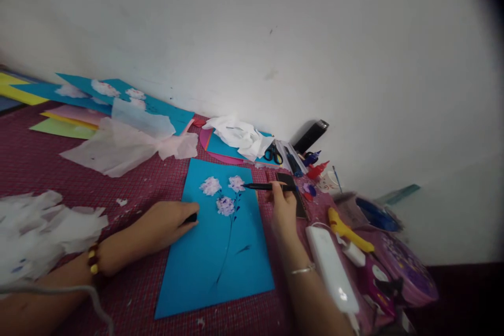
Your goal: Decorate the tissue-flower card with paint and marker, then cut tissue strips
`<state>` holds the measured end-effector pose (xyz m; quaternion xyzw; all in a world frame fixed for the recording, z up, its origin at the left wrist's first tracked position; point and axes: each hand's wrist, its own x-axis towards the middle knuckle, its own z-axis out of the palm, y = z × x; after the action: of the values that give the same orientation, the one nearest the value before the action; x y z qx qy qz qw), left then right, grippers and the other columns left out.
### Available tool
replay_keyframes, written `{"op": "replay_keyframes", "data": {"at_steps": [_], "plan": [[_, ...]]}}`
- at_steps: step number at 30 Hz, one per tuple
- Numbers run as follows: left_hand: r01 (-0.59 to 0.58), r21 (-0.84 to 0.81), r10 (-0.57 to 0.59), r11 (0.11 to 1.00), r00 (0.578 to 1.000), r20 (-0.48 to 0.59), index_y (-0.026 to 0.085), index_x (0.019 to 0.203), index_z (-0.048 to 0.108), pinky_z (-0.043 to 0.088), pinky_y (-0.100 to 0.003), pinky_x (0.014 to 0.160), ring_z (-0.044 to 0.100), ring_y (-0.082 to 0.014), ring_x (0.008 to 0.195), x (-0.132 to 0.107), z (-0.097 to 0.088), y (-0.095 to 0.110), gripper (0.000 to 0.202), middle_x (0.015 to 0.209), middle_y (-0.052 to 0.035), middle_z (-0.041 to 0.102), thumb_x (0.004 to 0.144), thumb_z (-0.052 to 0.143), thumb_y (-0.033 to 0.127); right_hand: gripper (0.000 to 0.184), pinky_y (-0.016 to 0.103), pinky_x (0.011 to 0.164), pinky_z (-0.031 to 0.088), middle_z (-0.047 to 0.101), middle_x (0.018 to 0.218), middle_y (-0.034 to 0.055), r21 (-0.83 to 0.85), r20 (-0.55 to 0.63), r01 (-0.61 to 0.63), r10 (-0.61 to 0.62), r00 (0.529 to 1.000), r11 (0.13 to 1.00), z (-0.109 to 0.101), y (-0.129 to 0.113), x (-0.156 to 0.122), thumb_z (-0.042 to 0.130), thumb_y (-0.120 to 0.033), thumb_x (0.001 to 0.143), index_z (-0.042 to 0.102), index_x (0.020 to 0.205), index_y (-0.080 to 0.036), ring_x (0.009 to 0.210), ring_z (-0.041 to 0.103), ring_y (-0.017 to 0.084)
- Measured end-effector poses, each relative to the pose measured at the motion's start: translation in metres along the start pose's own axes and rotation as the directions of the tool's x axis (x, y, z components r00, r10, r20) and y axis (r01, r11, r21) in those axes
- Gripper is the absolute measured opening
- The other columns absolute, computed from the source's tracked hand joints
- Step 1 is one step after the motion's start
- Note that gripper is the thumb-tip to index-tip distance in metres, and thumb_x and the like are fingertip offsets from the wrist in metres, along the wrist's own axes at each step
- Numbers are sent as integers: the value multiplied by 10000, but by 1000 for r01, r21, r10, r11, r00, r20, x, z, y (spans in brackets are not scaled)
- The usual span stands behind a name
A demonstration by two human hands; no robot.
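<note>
A blue sheet of paper (205, 268) lies in front of me, bearing three pale pink-purple flowers (226, 205) with dark stems and small leaves. My right hand (282, 205) grips a black marker (258, 186) held nearly level. Its tip is at the upper right flower (236, 184); whether it touches I cannot tell. At the sheet's left edge, my left hand (169, 220) pinches a small black cap (191, 218) between thumb and fingers. Close to the right hand is a dark flat case (301, 205), partly hidden behind the marker.
Crumpled white tissue (35, 231) lies at left, thin tissue sheets (118, 142) farther back. Other painted blue sheets (157, 110) rest near the wall. Scissors (273, 154), a white power bank (333, 268), a yellow glue gun (348, 231) and a purple pouch (409, 268) crowd the right. A grey cable (94, 299) crosses lower left.
</note>
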<state>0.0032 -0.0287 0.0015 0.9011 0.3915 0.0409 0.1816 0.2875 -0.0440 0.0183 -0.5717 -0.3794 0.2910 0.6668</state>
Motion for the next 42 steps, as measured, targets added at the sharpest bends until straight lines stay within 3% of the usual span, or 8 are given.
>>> {"op": "replay_keyframes", "data": {"at_steps": [7, 15, 33, 42], "plan": [[-1, 9, 1, 1000, 1000, 11, 208, 884, 574, 406, -296, 647, 702, -241, 811, -1, -1, 1, 188, 890, -59, 733, 970, 439, 308, 473, 284, 452, 427, 639, 505, 21, -30, -36, -76, 75, 997, 997, 5, 12, 17, 683, -649, 741, 598, 621, -199, 442, 548, 149], [33, 35, -36, 999, 996, 78, 193, 913, 583, 431, -328, 676, 709, -280, 846, 2, -1, 1, 183, 918, -75, 727, 980, 442, 287, 479, 252, 401, 401, 631, 483, 15, -31, -14, -131, 131, 991, 991, 10, 31, 30, 725, -637, 702, 613, 594, -184, 399, 530, 129], [-36, -32, 36, 999, 999, -5, 201, 864, 574, 372, -287, 613, 695, -220, 750, 0, 9, -7, 165, 832, -25, 707, 972, 486, 288, 481, 273, 428, 420, 661, 511, 14, -77, -26, -61, 59, 998, 995, 1, 25, 32, 702, -650, 734, 613, 667, -182, 398, 542, 141], [-19, -30, 19, 999, 1000, 6, 193, 859, 579, 360, -294, 610, 672, -212, 717, -3, -2, 2, 147, 810, -25, 688, 971, 511, 261, 447, 254, 440, 417, 624, 511, -29, -29, -12, -61, 61, 998, 998, -1, 25, 28, 738, -609, 717, 600, 738, -184, 415, 531, 123]]}}
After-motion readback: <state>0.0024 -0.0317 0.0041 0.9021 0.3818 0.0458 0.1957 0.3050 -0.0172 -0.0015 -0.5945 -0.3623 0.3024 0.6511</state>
